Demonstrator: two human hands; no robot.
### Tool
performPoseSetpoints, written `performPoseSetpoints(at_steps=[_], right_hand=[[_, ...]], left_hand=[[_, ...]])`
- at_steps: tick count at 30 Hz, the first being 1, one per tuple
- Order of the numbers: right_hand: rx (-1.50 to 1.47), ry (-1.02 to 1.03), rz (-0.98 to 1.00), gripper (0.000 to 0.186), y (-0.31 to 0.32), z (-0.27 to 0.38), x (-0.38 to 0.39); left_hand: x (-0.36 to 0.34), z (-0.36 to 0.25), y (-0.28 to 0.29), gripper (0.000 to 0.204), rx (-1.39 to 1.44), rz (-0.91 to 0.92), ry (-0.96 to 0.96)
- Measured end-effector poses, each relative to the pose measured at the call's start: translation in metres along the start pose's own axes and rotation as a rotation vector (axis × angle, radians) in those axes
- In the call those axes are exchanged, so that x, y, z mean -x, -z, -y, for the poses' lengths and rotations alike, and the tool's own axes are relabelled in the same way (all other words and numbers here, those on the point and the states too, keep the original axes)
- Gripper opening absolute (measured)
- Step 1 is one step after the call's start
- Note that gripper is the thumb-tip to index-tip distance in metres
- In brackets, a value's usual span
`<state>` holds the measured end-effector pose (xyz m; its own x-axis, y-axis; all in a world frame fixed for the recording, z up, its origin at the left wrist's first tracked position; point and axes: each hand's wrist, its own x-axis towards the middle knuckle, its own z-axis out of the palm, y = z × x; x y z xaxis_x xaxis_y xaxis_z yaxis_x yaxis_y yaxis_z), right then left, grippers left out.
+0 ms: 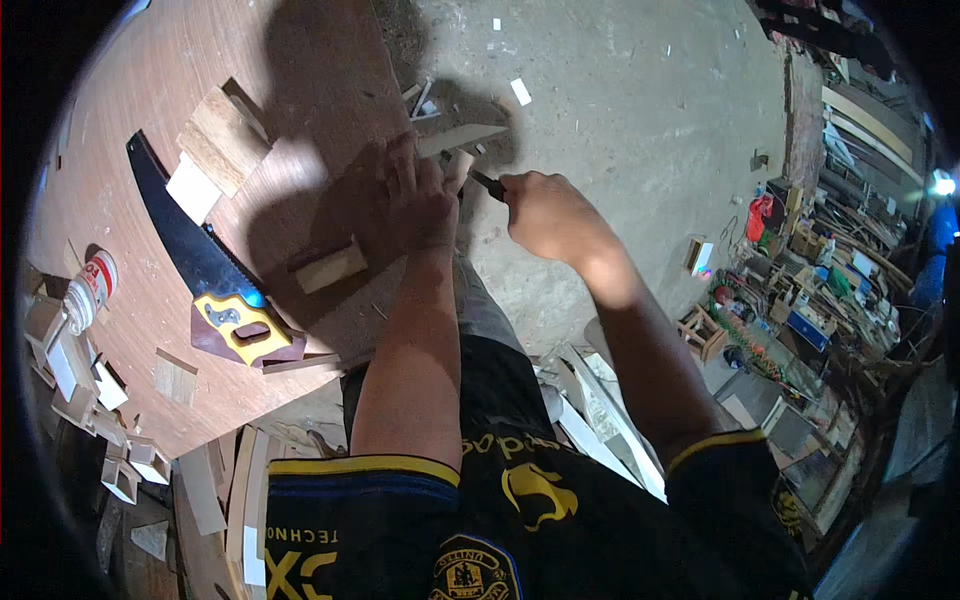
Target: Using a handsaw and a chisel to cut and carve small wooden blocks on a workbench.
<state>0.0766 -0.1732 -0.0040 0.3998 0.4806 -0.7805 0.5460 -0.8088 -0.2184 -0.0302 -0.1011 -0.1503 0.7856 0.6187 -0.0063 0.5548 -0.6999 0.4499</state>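
Note:
My left hand (pixel 415 205) presses on a small piece of wood (pixel 458 170) at the right edge of a brown wooden board; the hand hides part of the piece. A pale pointed strip of wood (pixel 465 138) juts out just beyond its fingers. My right hand (pixel 555 220) is closed around a slim dark-handled tool (pixel 488 184) that points left at the wood piece. I cannot make out the tool's working end. Left of my hands, a handsaw (pixel 185 220) with a yellow handle and dark blade lies on the board (pixel 330 50).
A stacked wood block (pixel 222 140) sits beside the saw, and another block (pixel 331 267) lies nearer my left forearm. A white-and-red container (pixel 90 290) stands at the far left. Wood offcuts (pixel 123 475) lie lower left. Scrap and tools (pixel 800 300) crowd the right.

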Motion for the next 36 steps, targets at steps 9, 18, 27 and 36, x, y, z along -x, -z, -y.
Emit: performPoseSetpoints(at_steps=[9, 18, 27, 36], right_hand=[[-0.084, -0.016, -0.073, 0.028, -0.015, -0.023, 0.003], [-0.113, -0.077, -0.1, 0.035, -0.013, -0.025, 0.008], [-0.105, -0.118, -0.217, 0.03, -0.053, -0.023, -0.037], [-0.164, 0.085, -0.154, 0.03, -0.049, -0.003, -0.021]], left_hand=[[-0.005, -0.011, -0.002, 0.014, 0.067, -0.146, -0.144], [0.005, -0.019, -0.006, 0.031, 0.121, 0.007, -0.05], [-0.003, -0.017, -0.009, 0.051, 0.061, -0.054, -0.126], [-0.01, 0.014, 0.005, 0.056, 0.08, -0.163, -0.294]])
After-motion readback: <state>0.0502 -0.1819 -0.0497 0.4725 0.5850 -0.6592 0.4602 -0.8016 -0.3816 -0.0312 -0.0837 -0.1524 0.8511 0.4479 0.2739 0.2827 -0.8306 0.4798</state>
